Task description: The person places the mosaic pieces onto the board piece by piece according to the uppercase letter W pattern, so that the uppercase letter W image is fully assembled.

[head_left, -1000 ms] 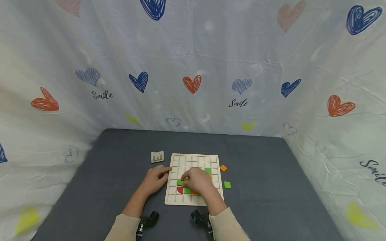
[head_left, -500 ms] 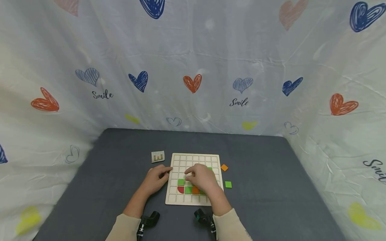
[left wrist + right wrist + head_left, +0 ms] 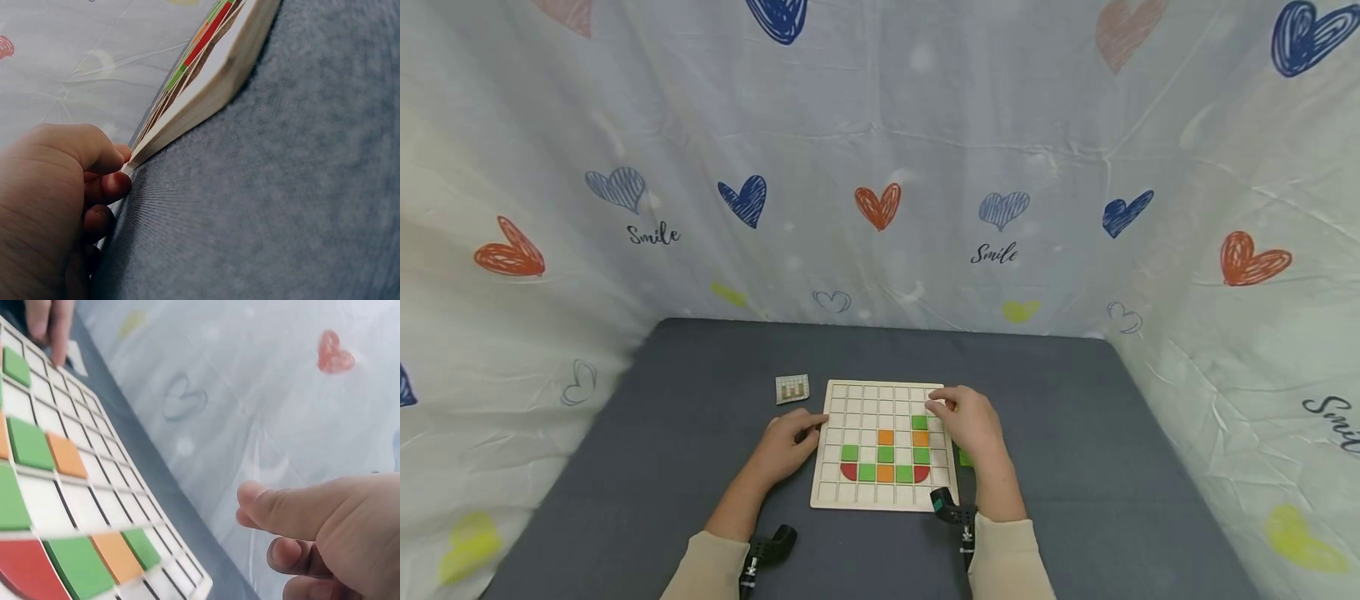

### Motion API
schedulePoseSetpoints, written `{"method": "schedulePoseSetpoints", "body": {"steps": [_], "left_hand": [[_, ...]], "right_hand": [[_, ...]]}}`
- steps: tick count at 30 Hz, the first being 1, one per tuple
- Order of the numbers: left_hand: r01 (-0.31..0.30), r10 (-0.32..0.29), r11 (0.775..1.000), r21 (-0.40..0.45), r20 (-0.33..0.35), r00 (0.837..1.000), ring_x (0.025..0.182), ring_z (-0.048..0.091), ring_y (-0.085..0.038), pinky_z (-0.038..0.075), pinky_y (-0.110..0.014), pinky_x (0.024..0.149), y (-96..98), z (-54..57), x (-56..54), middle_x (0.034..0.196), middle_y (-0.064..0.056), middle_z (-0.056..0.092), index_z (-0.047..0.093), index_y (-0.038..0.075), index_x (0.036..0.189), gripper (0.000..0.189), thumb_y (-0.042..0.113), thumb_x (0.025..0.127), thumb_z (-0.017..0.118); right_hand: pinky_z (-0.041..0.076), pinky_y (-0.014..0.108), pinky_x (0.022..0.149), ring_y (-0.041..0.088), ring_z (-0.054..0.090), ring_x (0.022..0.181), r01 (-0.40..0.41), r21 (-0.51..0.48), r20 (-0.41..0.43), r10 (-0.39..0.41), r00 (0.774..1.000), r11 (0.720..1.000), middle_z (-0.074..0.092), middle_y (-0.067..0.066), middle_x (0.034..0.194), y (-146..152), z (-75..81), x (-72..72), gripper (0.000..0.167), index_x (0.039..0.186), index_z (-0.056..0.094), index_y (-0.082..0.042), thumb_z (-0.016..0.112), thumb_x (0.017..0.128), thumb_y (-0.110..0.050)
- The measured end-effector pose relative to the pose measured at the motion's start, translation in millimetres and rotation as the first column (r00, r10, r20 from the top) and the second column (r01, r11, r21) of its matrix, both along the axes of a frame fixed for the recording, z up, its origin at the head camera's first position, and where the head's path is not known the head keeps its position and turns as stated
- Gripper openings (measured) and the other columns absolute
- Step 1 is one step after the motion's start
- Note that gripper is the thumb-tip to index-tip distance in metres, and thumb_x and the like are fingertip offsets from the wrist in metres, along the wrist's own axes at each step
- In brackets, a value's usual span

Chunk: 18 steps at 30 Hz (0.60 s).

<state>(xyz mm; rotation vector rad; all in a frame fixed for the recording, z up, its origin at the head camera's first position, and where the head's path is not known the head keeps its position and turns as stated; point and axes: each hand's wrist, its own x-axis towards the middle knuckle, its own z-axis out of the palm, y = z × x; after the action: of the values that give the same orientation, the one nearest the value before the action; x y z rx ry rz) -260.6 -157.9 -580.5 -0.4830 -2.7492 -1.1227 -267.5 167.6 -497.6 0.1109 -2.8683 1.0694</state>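
A pale wooden grid board (image 3: 870, 496) lies on the table. Green, orange and red pieces sit in its cells, with a green tile (image 3: 849, 452) at left and a red rounded piece (image 3: 921, 474) at lower right. My left hand (image 3: 787, 444) touches the board's left edge with its index fingertip; the other fingers curl beside the edge in the left wrist view. My right hand (image 3: 973, 425) hovers at the board's upper right edge, thumb and index finger close together, with nothing visible between them. A loose green tile (image 3: 965, 458) shows partly behind the right wrist.
A small printed card (image 3: 792, 389) lies beyond the board's upper left corner. Each wrist carries a black camera mount, such as the right one (image 3: 951, 507). A white curtain (image 3: 820, 108) with printed hearts hangs around the dark table (image 3: 700, 392).
My right hand has moved from the green tile at the board's left over to its upper right edge, uncovering the pieces. It now hides the loose orange tile. My left hand stays put.
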Motion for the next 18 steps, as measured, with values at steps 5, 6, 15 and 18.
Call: {"method": "schedulePoseSetpoints", "body": {"steps": [5,6,15,18], "left_hand": [[0.000,0.000,1.000,-0.003,0.005,1.000,0.065,0.041,-0.008,0.033,-0.037,0.075,0.1,2.0,0.1,0.082,0.011,0.053,0.073,0.013,0.130,0.032,0.009,0.101,0.062],[0.001,-0.001,1.000,-0.003,0.007,1.000,0.065,0.041,-0.008,0.032,-0.038,0.077,0.2,2.2,0.2,0.082,0.011,0.053,0.073,0.013,0.130,0.032,0.009,0.101,0.062],[-0.001,0.001,1.000,0.008,0.017,1.000,0.064,0.040,-0.008,0.032,-0.038,0.076,0.6,1.6,1.9,0.081,0.012,0.052,0.073,0.013,0.130,0.032,0.009,0.101,0.062],[-0.003,0.003,1.000,0.016,0.007,1.000,0.064,0.041,-0.007,0.033,-0.037,0.074,0.9,0.9,2.1,0.082,0.012,0.052,0.074,0.013,0.129,0.031,0.009,0.101,0.062]], "right_hand": [[0.048,0.038,0.067,0.017,0.059,0.080,0.070,0.005,0.002,-0.070,0.998,0.998,0.067,0.003,0.098,20.8,-9.2,-4.4,0.026,0.117,0.079,-0.011,0.073,0.097,-0.028],[0.048,0.038,0.067,0.018,0.060,0.080,0.087,0.004,0.007,-0.087,0.996,0.996,0.067,0.003,0.099,23.9,-10.0,-4.6,0.026,0.117,0.079,-0.011,0.072,0.097,-0.027],[0.038,0.035,0.058,0.021,0.050,0.066,0.171,0.068,0.131,-0.179,0.975,0.983,0.058,0.005,0.081,41.1,-20.0,-2.8,0.036,0.118,0.075,-0.003,0.081,0.089,-0.024],[0.041,0.035,0.059,0.020,0.053,0.068,0.184,0.094,0.155,-0.197,0.968,0.978,0.059,0.004,0.080,42.7,-25.3,-3.8,0.035,0.113,0.075,-0.004,0.084,0.086,-0.024]]}}
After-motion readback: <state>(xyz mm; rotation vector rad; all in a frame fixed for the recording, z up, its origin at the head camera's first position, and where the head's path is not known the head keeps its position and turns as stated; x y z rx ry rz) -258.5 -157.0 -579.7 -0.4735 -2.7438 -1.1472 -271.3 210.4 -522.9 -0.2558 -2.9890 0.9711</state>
